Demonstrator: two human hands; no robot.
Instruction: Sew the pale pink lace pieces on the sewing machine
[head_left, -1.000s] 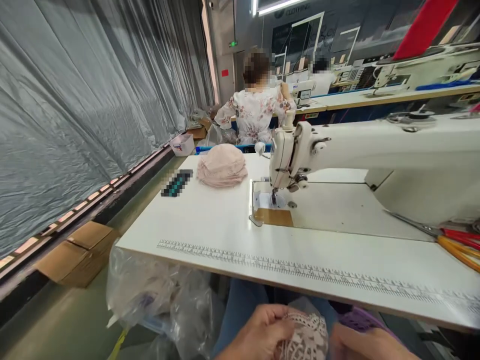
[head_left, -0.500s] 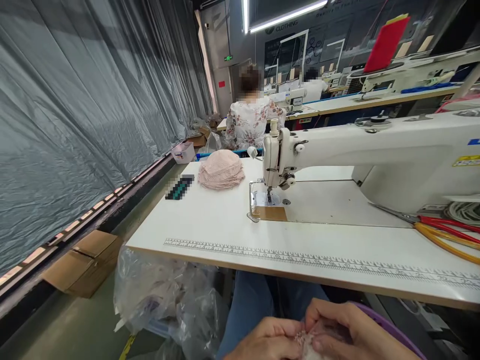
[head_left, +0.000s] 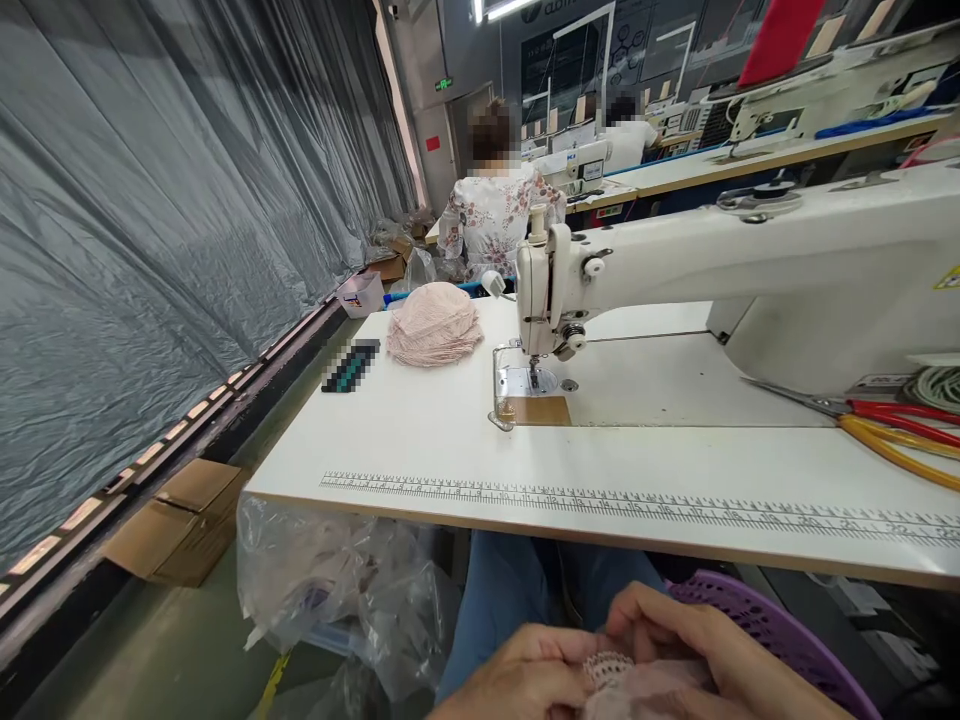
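Observation:
Both my hands are low in my lap, below the table's front edge. My left hand (head_left: pixel 517 675) and my right hand (head_left: pixel 697 645) are closed together on a small piece of pale pink lace fabric (head_left: pixel 626 680), pinching its scalloped edge between them. A purple plastic basket (head_left: pixel 780 635) sits just right of my right hand. On the white table (head_left: pixel 420 440) stands a white sewing machine (head_left: pixel 675 270), its needle over a tan plate. A pile of the same pink lace pieces (head_left: pixel 435 325) lies at the table's far left.
Red and yellow-handled scissors (head_left: pixel 892 425) lie at the table's right. A dark phone (head_left: pixel 351 365) lies at the left edge. Clear plastic bags (head_left: pixel 337 590) and cardboard boxes (head_left: pixel 180 520) sit on the floor at left, beside a grey plastic curtain. A person in a floral top (head_left: pixel 495 215) sits ahead.
My hands have come closer together on the lace piece, which is now bunched between them. The view has shifted so the purple basket shows more.

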